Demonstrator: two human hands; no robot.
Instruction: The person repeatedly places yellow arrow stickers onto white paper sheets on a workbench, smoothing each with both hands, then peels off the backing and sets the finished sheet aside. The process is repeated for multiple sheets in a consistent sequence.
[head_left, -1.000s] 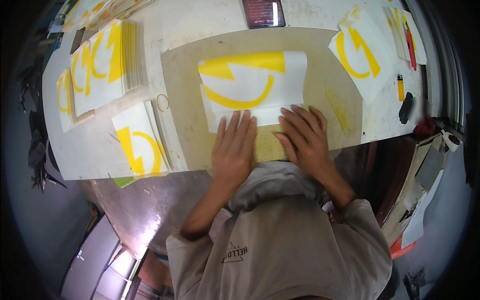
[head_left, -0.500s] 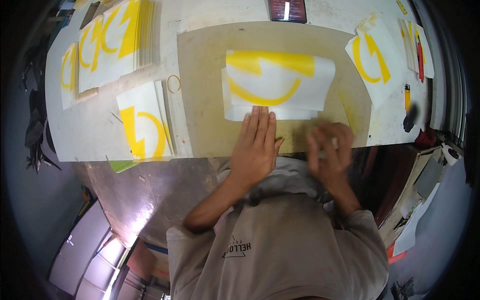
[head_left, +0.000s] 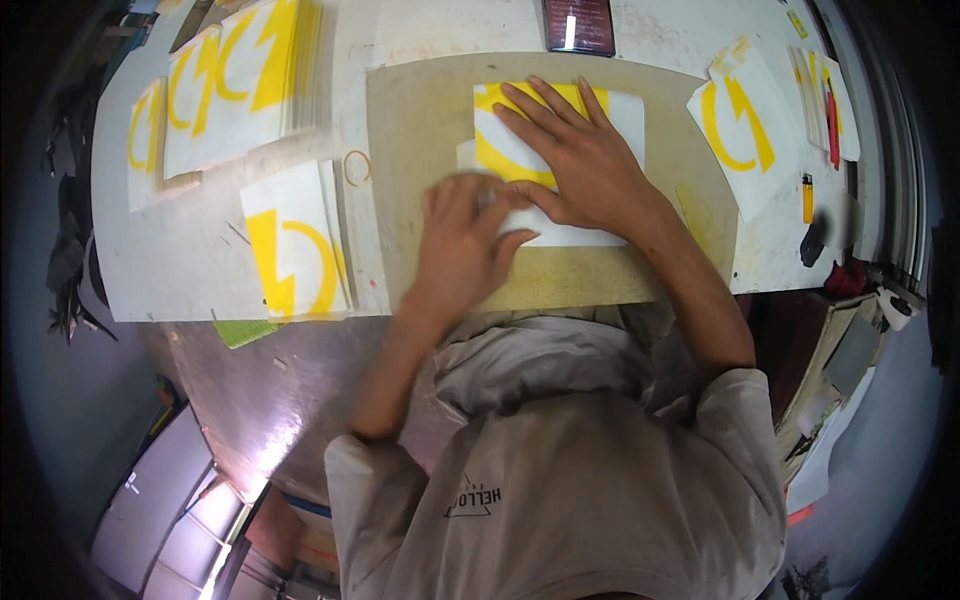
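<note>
A folded white paper sheet [head_left: 625,120] with bold yellow shapes lies on the brown board in front of me, with another white edge showing under its left side. My right hand [head_left: 585,165] rests on it palm down, fingers spread toward the far edge and thumb toward the left. Beside that thumb, my left hand [head_left: 460,240] is at the paper's near left corner. Its fingers are curled and its thumb lies lower, by the paper's edge. Motion smears these fingers, so whether they grip the paper is unclear.
The brown board [head_left: 410,150] lies on a white table. Stacks of yellow-printed paper [head_left: 240,90] stand far left, with a smaller pile [head_left: 290,240] nearer. At right are more printed sheets [head_left: 735,125], a red pen [head_left: 832,130] and a yellow lighter [head_left: 807,198]. A dark flat case [head_left: 580,28] lies far back.
My right hand has moved from beside the paper onto it, fingers spread. My left hand has slid left off the near edge to the corner, and its fingers have curled. The raised fold now lies flatter.
</note>
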